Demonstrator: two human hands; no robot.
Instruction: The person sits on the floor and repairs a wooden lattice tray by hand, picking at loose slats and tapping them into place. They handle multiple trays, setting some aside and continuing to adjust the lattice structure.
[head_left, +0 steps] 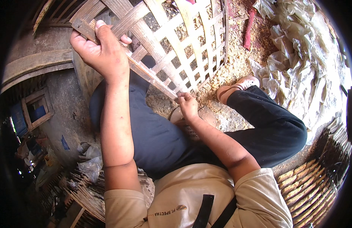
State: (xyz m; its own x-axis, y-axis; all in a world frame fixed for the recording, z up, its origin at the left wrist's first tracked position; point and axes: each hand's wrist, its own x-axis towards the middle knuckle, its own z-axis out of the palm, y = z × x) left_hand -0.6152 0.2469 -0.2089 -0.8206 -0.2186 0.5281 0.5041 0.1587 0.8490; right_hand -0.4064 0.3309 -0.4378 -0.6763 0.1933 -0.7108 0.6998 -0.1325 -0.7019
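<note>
A large open-weave bamboo panel [183, 41] leans over my lap, its strips crossing in a loose lattice. My left hand [102, 49] is closed around strips at the panel's upper left edge. My right hand [188, 104] pinches the lower end of a long diagonal bamboo strip [153, 78] at the panel's bottom edge. My legs in dark trousers lie under the panel, with one sandalled foot [238, 85] on the sawdust-covered ground.
Crumpled clear plastic sheeting [297, 64] lies to the right. A woven bamboo mat [308, 186] sits at lower right and bundled bamboo pieces [81, 186] at lower left. A red stick [248, 30] lies on the sawdust. A concrete block [35, 64] stands at left.
</note>
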